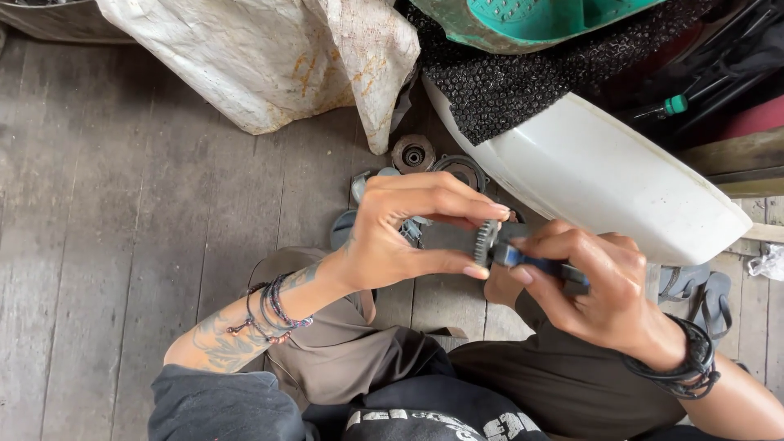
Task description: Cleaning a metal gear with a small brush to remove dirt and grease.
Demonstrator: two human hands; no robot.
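My left hand [408, 233] pinches a small dark toothed gear [487, 242] between thumb and fingertips, held edge-on in front of me. My right hand [592, 286] grips a blue-handled tool [539, 265] whose tip meets the gear's face. Both hands hover above my lap and the wooden floor. Cord bracelets circle my left wrist, and a black band circles my right wrist.
Round metal parts [413, 153] and a ring-shaped part [462, 170] lie on the grey plank floor [122, 204] ahead. A white curved plastic panel [604, 175] reaches in from the right, under black mesh [506, 77]. A dirty white sack [269, 57] sits at the back. A sandal [712, 298] lies right.
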